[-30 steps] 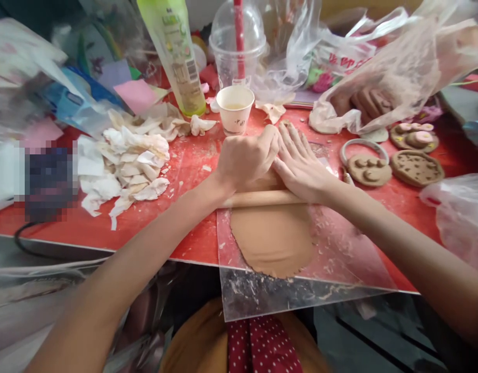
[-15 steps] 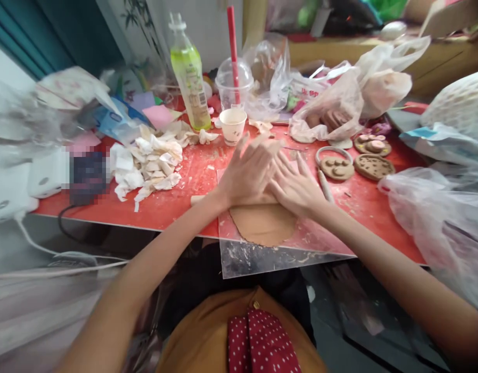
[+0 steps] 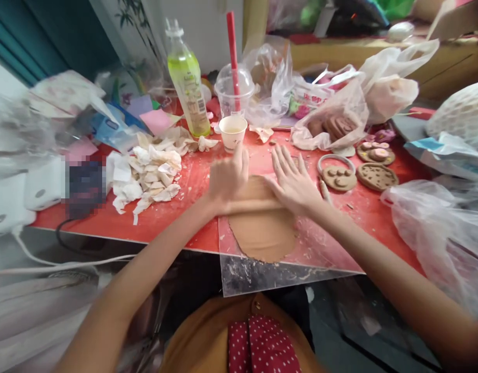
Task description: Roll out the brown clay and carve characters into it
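Paper cup point(image 3: 233, 139): pale liquid. Bottle point(image 3: 189, 88): green liquid. Left hand point(image 3: 228, 176) clenched, right hand point(image 3: 292, 180) flat, both on rolling pin point(image 3: 256, 206).

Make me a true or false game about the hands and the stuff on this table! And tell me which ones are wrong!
1. The rolling pin is on top of the flat brown clay. True.
2. The straw in the domed plastic cup is blue. False: it is red.
3. The right hand has its fingers stretched out. True.
4. The left hand is holding the green bottle. False: it is at the rolling pin.
5. The small paper cup is nearer to the person than the domed plastic cup. True.
6. The clear sheet lies completely on the red table. False: part of it sticks out past the table's edge.
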Action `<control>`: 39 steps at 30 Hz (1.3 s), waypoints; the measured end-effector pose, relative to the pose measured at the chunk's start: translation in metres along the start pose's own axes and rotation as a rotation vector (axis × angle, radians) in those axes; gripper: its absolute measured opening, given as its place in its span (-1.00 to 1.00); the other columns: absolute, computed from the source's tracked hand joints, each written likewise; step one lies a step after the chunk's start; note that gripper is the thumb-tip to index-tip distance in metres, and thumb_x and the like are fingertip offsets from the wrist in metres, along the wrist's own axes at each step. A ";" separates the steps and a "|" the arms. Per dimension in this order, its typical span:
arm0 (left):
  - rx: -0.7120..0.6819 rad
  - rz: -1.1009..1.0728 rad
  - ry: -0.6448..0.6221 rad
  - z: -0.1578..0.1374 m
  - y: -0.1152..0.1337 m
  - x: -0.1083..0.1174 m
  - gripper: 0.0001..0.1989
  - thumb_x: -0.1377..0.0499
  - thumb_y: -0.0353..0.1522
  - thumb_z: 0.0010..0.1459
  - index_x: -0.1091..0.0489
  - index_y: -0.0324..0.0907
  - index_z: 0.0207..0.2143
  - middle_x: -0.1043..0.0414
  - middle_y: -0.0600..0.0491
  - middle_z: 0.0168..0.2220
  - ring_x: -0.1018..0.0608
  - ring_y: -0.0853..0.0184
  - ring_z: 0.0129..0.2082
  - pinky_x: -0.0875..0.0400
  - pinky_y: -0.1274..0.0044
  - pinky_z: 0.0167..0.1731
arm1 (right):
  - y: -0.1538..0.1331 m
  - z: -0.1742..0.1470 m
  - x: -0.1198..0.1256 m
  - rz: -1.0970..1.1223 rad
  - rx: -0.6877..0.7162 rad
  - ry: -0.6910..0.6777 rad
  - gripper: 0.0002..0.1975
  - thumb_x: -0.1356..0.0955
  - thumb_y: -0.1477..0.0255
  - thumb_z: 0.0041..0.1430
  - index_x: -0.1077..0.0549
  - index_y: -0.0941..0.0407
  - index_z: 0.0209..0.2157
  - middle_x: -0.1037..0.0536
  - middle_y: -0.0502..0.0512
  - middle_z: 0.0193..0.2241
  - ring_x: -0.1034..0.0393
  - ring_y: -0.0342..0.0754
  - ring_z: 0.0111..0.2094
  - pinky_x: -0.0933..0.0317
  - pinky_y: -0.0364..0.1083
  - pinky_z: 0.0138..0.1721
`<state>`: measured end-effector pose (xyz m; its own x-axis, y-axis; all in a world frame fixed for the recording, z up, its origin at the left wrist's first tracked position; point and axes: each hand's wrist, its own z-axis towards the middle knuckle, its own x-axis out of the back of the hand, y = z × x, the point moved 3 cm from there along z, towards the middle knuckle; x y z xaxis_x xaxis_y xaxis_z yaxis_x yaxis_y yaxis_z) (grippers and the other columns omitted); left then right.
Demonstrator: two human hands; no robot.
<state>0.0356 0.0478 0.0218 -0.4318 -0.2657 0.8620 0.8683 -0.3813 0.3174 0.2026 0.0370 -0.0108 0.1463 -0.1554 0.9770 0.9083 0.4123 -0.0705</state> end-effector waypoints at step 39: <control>-0.067 0.297 0.064 -0.040 -0.025 0.008 -0.41 0.13 -0.22 0.35 -0.06 -0.49 0.27 0.00 -0.27 0.32 -0.05 0.06 0.36 0.05 0.20 0.33 | 0.005 -0.008 0.002 -0.047 -0.116 -0.002 -0.24 0.11 0.07 0.36 0.19 0.37 0.35 0.24 0.30 0.37 0.41 0.07 0.39 0.32 0.16 0.36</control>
<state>0.0004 0.0195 0.0047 -0.1781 -0.4287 0.8857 0.9415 -0.3360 0.0267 0.2108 0.0317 -0.0104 0.1024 -0.1705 0.9800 0.9534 0.2978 -0.0479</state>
